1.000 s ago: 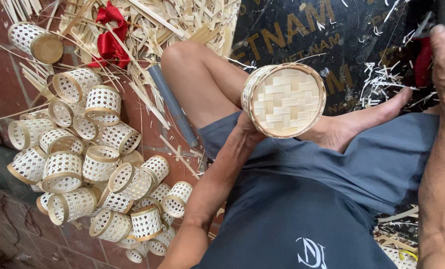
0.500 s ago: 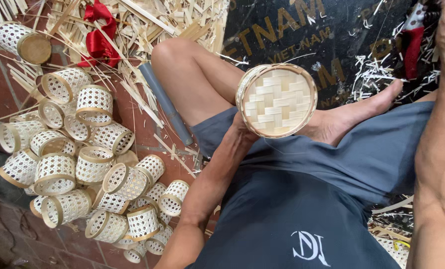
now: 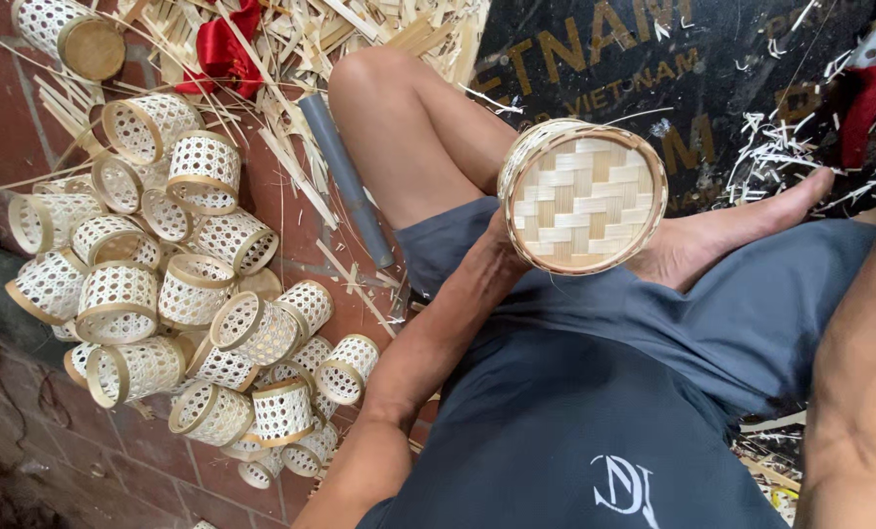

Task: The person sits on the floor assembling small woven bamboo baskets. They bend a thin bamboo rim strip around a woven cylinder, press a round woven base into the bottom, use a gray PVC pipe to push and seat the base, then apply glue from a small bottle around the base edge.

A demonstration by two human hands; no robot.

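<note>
My left hand (image 3: 500,238) holds a small round woven bamboo basket (image 3: 583,196) up over my lap, its flat plaited base turned toward me. Most of that hand is hidden behind the basket; only the wrist and the heel of the hand show. My right forearm (image 3: 864,372) runs along the right edge of the view, and its hand is out of the frame. I sit with my left knee (image 3: 379,78) bent and my bare foot (image 3: 722,235) lying just behind the basket.
A pile of several openwork bamboo cylinders (image 3: 193,294) lies on the brick floor at left. A grey pipe (image 3: 345,176) rests beside my thigh. Bamboo strips (image 3: 379,29) and a red cloth (image 3: 224,49) lie beyond, with a black printed sheet (image 3: 693,69) at top right.
The basket stays in my left hand with its base toward me. My right hand, seen earlier at the upper right corner, has gone out of view.
</note>
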